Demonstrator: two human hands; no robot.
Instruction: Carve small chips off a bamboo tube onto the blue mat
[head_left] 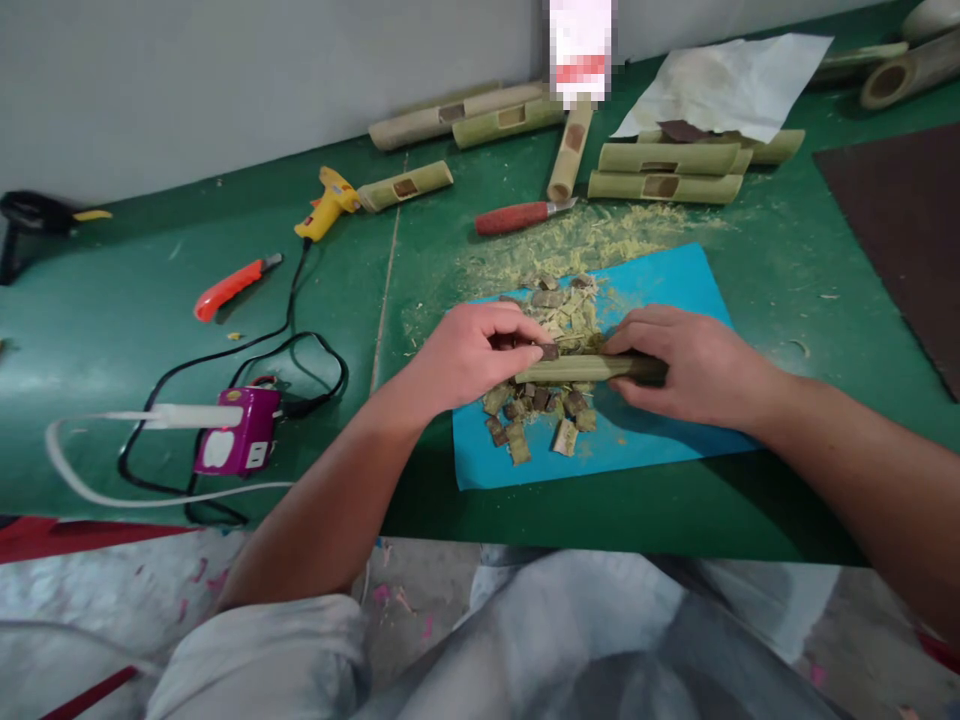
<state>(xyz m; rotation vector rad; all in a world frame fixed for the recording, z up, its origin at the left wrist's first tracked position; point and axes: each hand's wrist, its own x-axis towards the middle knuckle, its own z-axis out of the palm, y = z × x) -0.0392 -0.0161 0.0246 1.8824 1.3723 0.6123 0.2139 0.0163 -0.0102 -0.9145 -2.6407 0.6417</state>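
Observation:
A green bamboo piece [566,370] lies across the middle of a blue sheet [675,440], above small brown and green chips [517,442]. My right hand [679,360] is wrapped round the bamboo's right end. Between the thumb and fingers of my left hand [484,350] is a small dark brown piece [550,352], held just above the bamboo's left part. Pale shavings [571,318] lie behind the bamboo. The palm side of both hands is hidden.
Beyond the sheet are a red-handled knife [514,218] and cut bamboo tubes [664,187]. On the left are a yellow glue gun [328,205], an orange cutter [229,290] and a purple power adapter [238,432] with loose cables. A dark brown sheet [900,230] lies right.

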